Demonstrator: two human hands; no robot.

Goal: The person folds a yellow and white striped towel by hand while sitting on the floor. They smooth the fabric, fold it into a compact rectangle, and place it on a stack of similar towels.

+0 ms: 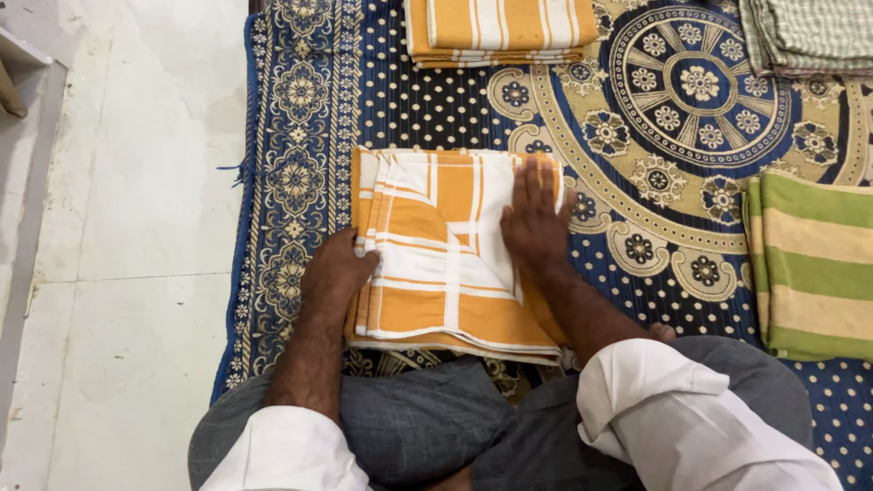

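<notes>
Far left of the frame, pale stone floor tiles (pixel 136 227), bare and glossy. Moving in, the fringed edge of a dark blue printed bedspread with cream dots and floral medallions (pixel 300 136) runs down beside them. Now the left hand (pixel 335 269): it sits at the left edge of a folded orange-and-white striped cotton cloth (pixel 436 255), fingers curled onto the stacked layers, a closed grip on that edge; whether it pinches them I cannot tell. The cloth lies centre frame, just ahead of the person's crossed legs in grey trousers (pixel 427 427). Right hand (pixel 535 218) lies flat on the cloth's upper right corner, fingers spread, palm pressing down, gripping nothing. Top centre, a second folded orange-striped cloth (pixel 500 32) rests well apart. Top right, a folded green checked cloth (pixel 809 36). Right edge, a folded green-and-yellow striped cloth (pixel 814 264).
</notes>
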